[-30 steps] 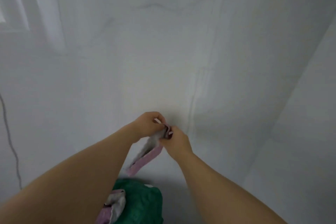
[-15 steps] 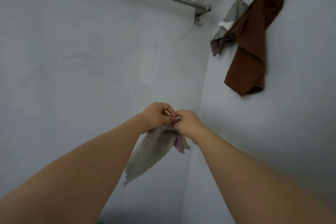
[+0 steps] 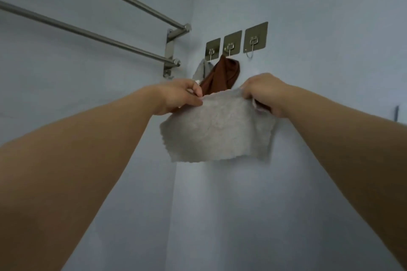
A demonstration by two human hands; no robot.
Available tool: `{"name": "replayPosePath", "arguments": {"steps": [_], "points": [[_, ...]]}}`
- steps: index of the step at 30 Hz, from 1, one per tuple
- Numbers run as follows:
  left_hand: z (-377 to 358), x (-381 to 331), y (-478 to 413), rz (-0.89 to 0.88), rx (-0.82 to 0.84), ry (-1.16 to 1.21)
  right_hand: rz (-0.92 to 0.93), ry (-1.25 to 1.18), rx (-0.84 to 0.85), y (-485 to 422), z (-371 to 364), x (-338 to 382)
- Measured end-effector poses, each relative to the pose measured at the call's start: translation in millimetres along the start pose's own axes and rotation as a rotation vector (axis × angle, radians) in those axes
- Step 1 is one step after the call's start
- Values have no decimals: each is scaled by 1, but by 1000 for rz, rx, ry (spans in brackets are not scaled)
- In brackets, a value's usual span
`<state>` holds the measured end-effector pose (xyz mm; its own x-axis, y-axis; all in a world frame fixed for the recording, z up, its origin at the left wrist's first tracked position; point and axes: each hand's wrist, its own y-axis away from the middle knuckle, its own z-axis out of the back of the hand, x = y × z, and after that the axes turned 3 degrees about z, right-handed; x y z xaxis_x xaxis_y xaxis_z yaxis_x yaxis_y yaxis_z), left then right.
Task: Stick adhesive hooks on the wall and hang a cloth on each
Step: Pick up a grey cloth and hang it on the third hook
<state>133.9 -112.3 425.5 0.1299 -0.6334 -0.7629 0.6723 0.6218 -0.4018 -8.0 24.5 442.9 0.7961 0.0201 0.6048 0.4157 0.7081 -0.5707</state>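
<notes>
A grey cloth point(image 3: 217, 130) hangs spread between my hands, held by its top edge. My left hand point(image 3: 181, 97) pinches its left corner and my right hand point(image 3: 263, 92) grips its right corner. Three square adhesive hooks are stuck in a row on the right wall above my hands. The left hook point(image 3: 212, 49) carries a pale grey cloth point(image 3: 202, 70). From the middle hook point(image 3: 232, 45) hangs a brown cloth point(image 3: 222, 77), partly hidden behind the held cloth. The right hook point(image 3: 255, 38) is bare, just above my right hand.
A two-bar metal towel rail point(image 3: 105, 38) is mounted on the left wall, ending in a bracket point(image 3: 170, 50) near the corner. A small dark fitting point(image 3: 396, 113) sticks out of the right wall at the far right.
My hands have risen and moved apart, spreading the bunched grey cloth flat. My view has tilted up from the lower wall to the rail and hooks.
</notes>
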Motion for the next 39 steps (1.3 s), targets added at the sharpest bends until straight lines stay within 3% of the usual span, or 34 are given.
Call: {"name": "replayPosePath", "arguments": {"steps": [4, 13, 19, 25, 35, 39], "points": [[-3, -35, -31, -225, -173, -72, 151, 134, -251, -14, 30, 18], [-9, -74, -106, -467, -332, -144, 180, 513, -448, -50, 50, 32], [-8, -74, -150, -592, -597, -124, 212, 725, -561, -83, 45, 27], [-24, -74, -179, -643, -502, -226, 100, 997, -603, -101, 36, 21], [-34, -62, -150, -529, -454, -481, -14, 1011, -483, -85, 15, 20], [-41, -48, -131, -527, -372, -298, -27, 1007, -429, -76, 7, 15]]}}
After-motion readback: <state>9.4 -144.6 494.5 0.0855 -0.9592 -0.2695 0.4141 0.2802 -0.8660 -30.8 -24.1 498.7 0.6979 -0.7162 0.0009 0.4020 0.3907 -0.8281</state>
